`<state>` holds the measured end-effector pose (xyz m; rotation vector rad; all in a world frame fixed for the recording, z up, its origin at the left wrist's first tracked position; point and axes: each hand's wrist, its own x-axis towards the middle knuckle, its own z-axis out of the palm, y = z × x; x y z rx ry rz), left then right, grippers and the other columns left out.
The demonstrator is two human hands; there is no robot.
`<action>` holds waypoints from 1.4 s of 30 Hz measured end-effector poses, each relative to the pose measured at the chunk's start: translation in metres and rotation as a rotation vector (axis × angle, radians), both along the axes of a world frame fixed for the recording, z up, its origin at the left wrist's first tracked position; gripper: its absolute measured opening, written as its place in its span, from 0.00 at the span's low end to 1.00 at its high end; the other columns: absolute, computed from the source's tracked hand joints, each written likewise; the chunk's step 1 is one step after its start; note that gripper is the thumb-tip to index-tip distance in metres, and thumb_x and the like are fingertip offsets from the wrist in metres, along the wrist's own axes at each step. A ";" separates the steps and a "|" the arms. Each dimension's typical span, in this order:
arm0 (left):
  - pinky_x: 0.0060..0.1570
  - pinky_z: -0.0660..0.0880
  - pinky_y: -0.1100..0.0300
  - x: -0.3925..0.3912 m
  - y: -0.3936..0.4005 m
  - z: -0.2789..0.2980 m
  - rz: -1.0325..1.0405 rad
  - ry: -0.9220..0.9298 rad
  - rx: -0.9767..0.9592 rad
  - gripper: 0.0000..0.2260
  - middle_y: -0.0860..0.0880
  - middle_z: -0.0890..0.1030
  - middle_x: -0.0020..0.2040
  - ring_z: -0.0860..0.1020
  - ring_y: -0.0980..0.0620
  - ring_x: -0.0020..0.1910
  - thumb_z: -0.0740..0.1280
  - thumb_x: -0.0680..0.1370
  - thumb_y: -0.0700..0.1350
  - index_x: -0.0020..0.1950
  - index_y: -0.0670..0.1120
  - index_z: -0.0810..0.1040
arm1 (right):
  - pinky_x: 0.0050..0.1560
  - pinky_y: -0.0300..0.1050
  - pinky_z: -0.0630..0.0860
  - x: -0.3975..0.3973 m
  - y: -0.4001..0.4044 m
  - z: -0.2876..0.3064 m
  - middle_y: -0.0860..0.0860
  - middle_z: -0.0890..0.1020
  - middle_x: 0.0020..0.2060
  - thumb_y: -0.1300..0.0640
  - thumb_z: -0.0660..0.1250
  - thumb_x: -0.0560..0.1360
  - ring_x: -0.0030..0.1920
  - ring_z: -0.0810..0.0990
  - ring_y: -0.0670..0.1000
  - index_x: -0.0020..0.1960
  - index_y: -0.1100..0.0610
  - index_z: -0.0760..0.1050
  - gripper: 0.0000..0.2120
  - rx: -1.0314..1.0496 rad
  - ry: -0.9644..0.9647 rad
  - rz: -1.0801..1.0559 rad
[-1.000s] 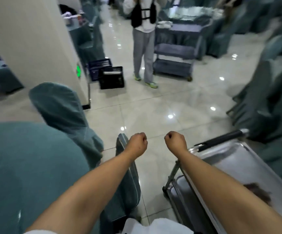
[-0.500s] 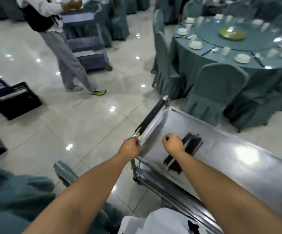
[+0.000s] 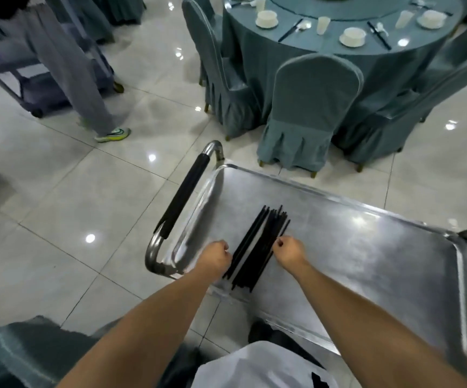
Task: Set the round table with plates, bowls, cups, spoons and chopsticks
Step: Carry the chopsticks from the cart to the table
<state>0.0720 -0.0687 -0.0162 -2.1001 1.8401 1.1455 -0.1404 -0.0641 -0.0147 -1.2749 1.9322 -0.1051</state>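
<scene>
Far left of the hands, another person's legs [image 3: 67, 65] stand by a grey cart [image 3: 44, 88]. The left hand [image 3: 216, 257] is curled into a fist at the near-left edge of the steel trolley tray [image 3: 366, 261], beside its black handle [image 3: 184, 197]. Between the hands lies a bundle of black chopsticks [image 3: 257, 242], the tray's only load. The right hand [image 3: 289, 252] is curled too; whether either hand grips chopsticks I cannot tell. Beyond, the round table [image 3: 324, 40] bears bowls on plates [image 3: 352, 37], cups [image 3: 323, 25], spoons and chopsticks.
</scene>
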 end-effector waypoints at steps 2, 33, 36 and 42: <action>0.59 0.75 0.54 -0.018 -0.008 -0.017 -0.016 -0.021 0.037 0.11 0.44 0.77 0.60 0.76 0.45 0.58 0.61 0.79 0.45 0.58 0.42 0.76 | 0.38 0.44 0.71 -0.014 -0.005 -0.014 0.57 0.75 0.35 0.60 0.59 0.79 0.36 0.74 0.54 0.37 0.59 0.71 0.12 0.038 -0.006 -0.014; 0.63 0.72 0.52 -0.121 -0.031 -0.086 -0.149 -0.339 0.089 0.44 0.40 0.65 0.67 0.66 0.42 0.65 0.72 0.69 0.61 0.74 0.38 0.56 | 0.40 0.45 0.72 -0.070 -0.008 -0.081 0.54 0.77 0.34 0.57 0.62 0.78 0.37 0.76 0.54 0.37 0.58 0.72 0.12 0.047 -0.015 -0.125; 0.61 0.74 0.52 -0.115 -0.030 -0.087 -0.204 -0.322 0.060 0.34 0.41 0.68 0.64 0.69 0.42 0.62 0.70 0.73 0.55 0.72 0.38 0.62 | 0.39 0.42 0.70 -0.069 -0.005 -0.082 0.54 0.79 0.36 0.57 0.62 0.78 0.38 0.77 0.53 0.39 0.59 0.74 0.11 0.034 -0.023 -0.136; 0.61 0.73 0.53 -0.102 -0.030 -0.086 -0.268 -0.349 0.018 0.30 0.40 0.70 0.64 0.70 0.42 0.63 0.68 0.76 0.52 0.72 0.38 0.64 | 0.41 0.46 0.78 -0.070 -0.004 -0.081 0.55 0.82 0.40 0.58 0.61 0.78 0.40 0.81 0.54 0.45 0.61 0.79 0.10 0.008 -0.054 -0.181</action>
